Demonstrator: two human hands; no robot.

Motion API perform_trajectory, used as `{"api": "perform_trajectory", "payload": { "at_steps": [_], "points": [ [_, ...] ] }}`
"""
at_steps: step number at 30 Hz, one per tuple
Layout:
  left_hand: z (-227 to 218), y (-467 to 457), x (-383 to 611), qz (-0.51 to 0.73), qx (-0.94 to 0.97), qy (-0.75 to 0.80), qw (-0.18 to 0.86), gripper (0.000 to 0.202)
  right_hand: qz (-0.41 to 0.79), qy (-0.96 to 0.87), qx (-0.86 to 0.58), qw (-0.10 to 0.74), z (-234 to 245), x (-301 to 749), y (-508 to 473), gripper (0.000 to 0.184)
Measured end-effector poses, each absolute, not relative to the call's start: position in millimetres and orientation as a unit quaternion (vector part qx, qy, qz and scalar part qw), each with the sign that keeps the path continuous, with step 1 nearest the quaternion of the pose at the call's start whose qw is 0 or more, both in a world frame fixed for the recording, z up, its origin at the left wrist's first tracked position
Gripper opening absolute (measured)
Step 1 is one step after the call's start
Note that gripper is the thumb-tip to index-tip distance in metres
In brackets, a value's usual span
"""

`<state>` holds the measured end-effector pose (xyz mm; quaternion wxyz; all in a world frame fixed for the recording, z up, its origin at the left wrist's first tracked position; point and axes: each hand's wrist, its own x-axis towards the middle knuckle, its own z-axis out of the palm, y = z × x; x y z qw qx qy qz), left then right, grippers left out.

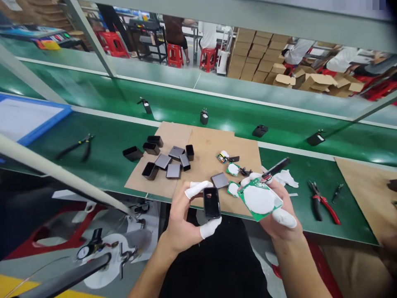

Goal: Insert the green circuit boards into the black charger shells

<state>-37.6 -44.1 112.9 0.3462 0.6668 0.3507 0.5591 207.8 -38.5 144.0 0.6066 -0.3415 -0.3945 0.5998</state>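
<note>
Black open-ended casing (212, 210) sits pinched in the left hand (181, 219); the right hand (288, 207) grips a white-patched green circuit board (258, 200).

No text, brand or number can be read anywhere. On the belt (186, 97), the leftmost plug (145, 106) bears a small white patch that looks like a label, and so do the second plug (204, 117) and the far-right plug (316, 138); any print on these patches is too small to make out. The gauge (83, 252) at lower left has a pale round dial whose scale and figures are illegible. Any lettering on the board (259, 200) in the right hand (283, 227) is too fine to read, and any on the stacked cartons (251, 56) behind is likewise unreadable.
</note>
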Motion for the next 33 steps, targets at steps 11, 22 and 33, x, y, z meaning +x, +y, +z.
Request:
{"api": "perform_trajectory", "payload": {
  "at_steps": [11,22,33],
  "points": [
    [118,-61,-18,0.544,0.677,0.339,0.361,0.086,0.585,-0.442,-0.347,0.584,154,211,-56,0.064],
    [119,-66,-24,0.535,0.680,0.348,0.361,0.081,0.511,-0.511,-0.342,0.600,156,209,-63,0.062],
    [127,-73,-30,0.553,0.698,0.311,0.332,0.090,0.495,-0.578,-0.293,0.579,169,204,-78,0.059]
  ]
}}
